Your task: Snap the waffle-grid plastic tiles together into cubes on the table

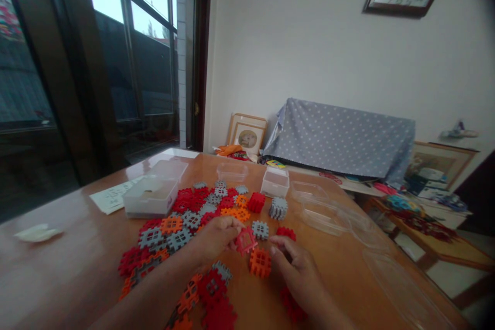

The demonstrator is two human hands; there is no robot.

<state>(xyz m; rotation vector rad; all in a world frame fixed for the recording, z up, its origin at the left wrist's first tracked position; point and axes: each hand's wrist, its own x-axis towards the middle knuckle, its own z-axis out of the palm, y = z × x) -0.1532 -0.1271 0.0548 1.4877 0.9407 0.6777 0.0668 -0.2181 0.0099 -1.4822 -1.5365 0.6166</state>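
Note:
Between the thumb and fingers of my left hand (pixel 218 237) is a red window-shaped building piece (pixel 246 241), tilted above the table. My right hand (pixel 296 268) is close by on the right, its thumb and forefinger apart, with nothing visible between them. Next to its fingertips is an orange stack of square interlocking pieces (pixel 260 263). A grey piece (pixel 260 229) lies just beyond the held one. Further back stand a red stack (pixel 256 202) and a grey stack (pixel 278 208). Red pieces (pixel 292 305) are partly hidden under my right hand.
Loose red, grey and orange pieces (pixel 191 220) spread across the table's left and middle. A lidless-looking translucent box (pixel 150 198) stands beside a handwritten paper (pixel 112 197). A smaller clear box (pixel 275 181) is at the back. Clear plastic trays (pixel 325 216) line the right edge.

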